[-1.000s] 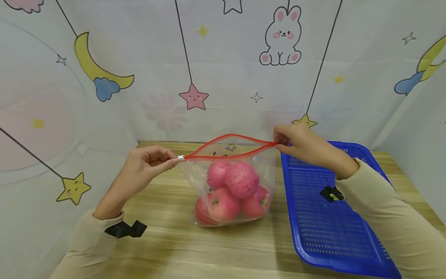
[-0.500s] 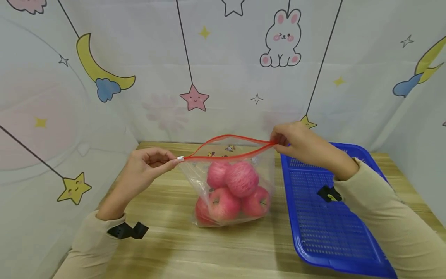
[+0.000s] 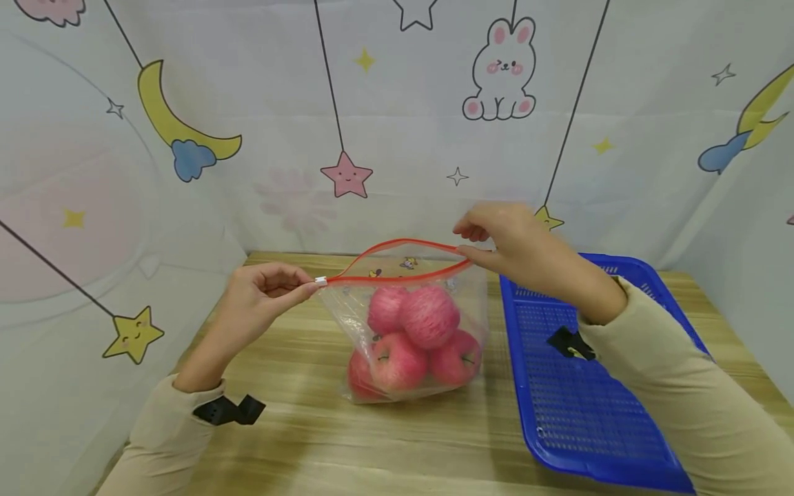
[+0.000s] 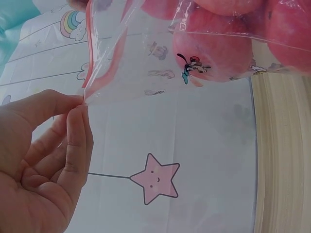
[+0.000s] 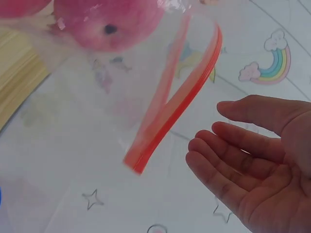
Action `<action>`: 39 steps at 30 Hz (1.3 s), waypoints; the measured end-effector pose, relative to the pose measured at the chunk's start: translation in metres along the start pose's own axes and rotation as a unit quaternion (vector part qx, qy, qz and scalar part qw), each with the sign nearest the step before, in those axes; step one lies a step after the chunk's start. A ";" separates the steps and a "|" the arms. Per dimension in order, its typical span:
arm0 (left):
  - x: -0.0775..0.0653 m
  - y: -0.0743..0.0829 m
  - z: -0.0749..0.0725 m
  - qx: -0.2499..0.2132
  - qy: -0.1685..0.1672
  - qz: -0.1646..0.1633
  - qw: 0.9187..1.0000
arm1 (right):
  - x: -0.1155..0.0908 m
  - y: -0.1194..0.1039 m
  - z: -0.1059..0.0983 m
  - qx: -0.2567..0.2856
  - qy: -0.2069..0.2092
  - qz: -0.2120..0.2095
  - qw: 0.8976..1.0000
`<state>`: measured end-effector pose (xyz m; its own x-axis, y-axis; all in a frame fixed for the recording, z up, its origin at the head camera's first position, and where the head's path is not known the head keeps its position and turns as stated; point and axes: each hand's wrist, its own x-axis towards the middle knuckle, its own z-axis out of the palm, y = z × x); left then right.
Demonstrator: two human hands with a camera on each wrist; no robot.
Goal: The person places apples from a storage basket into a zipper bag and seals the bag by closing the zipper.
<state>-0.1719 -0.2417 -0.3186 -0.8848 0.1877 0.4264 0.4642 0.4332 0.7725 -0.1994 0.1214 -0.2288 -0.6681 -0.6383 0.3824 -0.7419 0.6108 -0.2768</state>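
Observation:
A clear zip bag [image 3: 477,296] with a red zip edge [image 3: 397,280] stands upright on the table, its mouth gaping. Several pink-red apples [image 3: 429,318] are piled inside it. My left hand [image 3: 263,296] pinches the bag's left top corner, right by the white slider [image 3: 320,281]. In the left wrist view, the left thumb and fingertips [image 4: 77,116] meet on that corner. My right hand [image 3: 515,241] is near the bag's right top corner with thumb and fingers spread. The right wrist view shows this right hand [image 5: 252,160] apart from the zip, holding nothing.
A blue plastic basket [image 3: 517,386] lies to the right of the bag, partly under the right forearm. The wooden table [image 3: 372,448] meets a white cloth backdrop [image 3: 409,138] with cartoon prints behind the bag.
My right hand has let go of the bag's right corner, moved slightly left and up, and parted its thumb and fingers. The left hand keeps its pinch; the bag stays upright.

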 end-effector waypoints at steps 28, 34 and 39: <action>0.002 0.000 0.000 -0.007 -0.012 0.018 1.000 | 0.071 -0.088 0.075 -0.036 -0.079 -0.096 0.992; 0.004 -0.001 0.000 -0.015 -0.010 0.025 1.000 | 0.079 -0.098 0.094 -0.091 -0.082 -0.088 0.989; 0.005 -0.001 0.001 -0.027 -0.010 0.025 0.999 | 0.085 -0.102 0.103 -0.107 -0.097 -0.058 0.988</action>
<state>-0.1766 -0.2405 -0.3179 -0.8607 0.2262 0.4561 0.5091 0.3748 0.7748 -0.1860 -0.0438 -0.2590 -0.5925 -0.7753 0.2188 -0.7994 0.5995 -0.0407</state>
